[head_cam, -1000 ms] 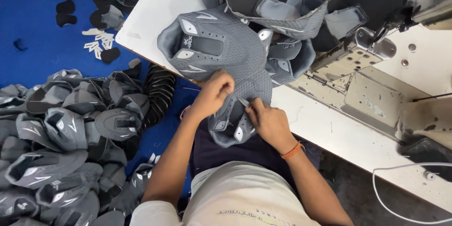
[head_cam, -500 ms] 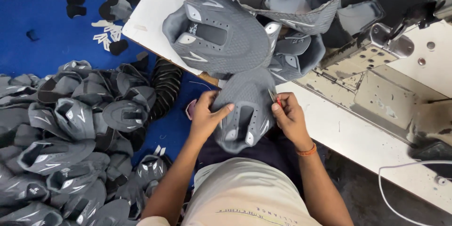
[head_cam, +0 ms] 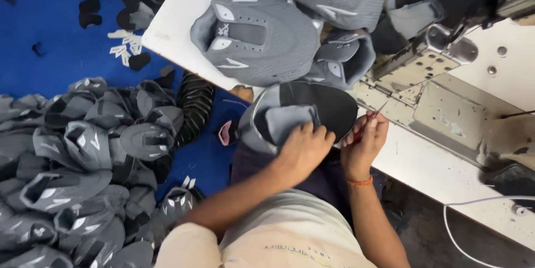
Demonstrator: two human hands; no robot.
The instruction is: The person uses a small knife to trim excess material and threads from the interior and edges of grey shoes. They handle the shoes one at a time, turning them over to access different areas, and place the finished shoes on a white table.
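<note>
My left hand grips a grey shoe upper that is turned over, its black lining facing up, just off the front edge of the white table. My right hand pinches the upper's right edge and holds small thread snips whose tips point up toward the sewing machine. An orange band circles my right wrist. Further back on the table lies a stack of grey shoe uppers with white accents.
A sewing machine bed with a metal plate fills the table's right side. A large heap of grey uppers covers the blue floor at left, beside a stack of black pieces. A white cable runs at lower right.
The upper in my hands has been flipped from its grey outer face to its black inner side. Both hands shifted right along it, and the view moved closer.
</note>
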